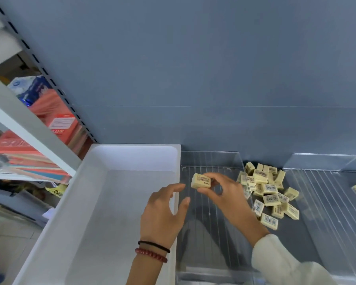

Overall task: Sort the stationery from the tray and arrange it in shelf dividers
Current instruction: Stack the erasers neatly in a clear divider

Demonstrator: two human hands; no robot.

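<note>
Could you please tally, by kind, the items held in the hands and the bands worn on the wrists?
eraser, pinched by the right hand: 1
black band, left wrist: 1
red bead bracelet, left wrist: 1
Total: 3

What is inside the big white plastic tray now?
No stationery shows on the floor of the white plastic tray. The left hand covers a patch by its right rim, so that patch cannot be checked.
</note>
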